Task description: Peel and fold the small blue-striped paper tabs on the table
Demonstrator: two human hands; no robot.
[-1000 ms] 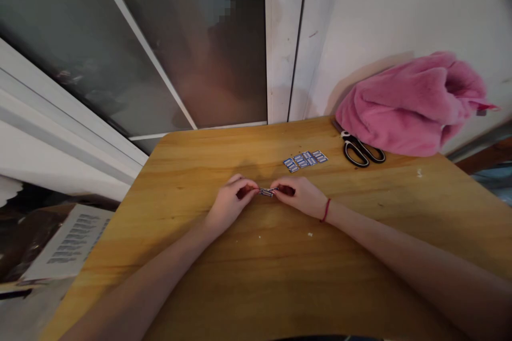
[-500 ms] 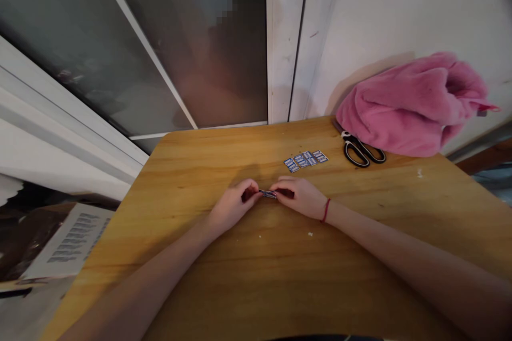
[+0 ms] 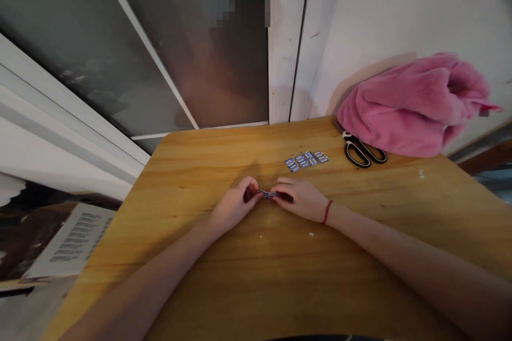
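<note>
Between my two hands, just above the middle of the wooden table [image 3: 248, 272], is a small flat piece with blue and white edges [image 3: 268, 194], seen almost edge-on; it looks like a paper label or sticker. My left hand [image 3: 239, 200] pinches its left end between thumb and fingers. At the other end, the thumb and fingertips of my right hand [image 3: 300, 197] are closed on it. A red cord bracelet [image 3: 327, 212] circles my right wrist. Beyond the right hand lie several small blue-and-white labels [image 3: 306, 161], close together and flat on the wood.
Black-handled scissors [image 3: 365, 151] lie at the back right, their blades hidden under a pink plush cloth [image 3: 412, 106]. Small white scraps [image 3: 311, 234] dot the tabletop. A glass-panelled door [image 3: 224, 74] stands behind the table. Down at the left is a cardboard box [image 3: 76, 240].
Both hands keep their pinch on the small piece, its angle only slightly different. The whole view has shifted a few pixels.
</note>
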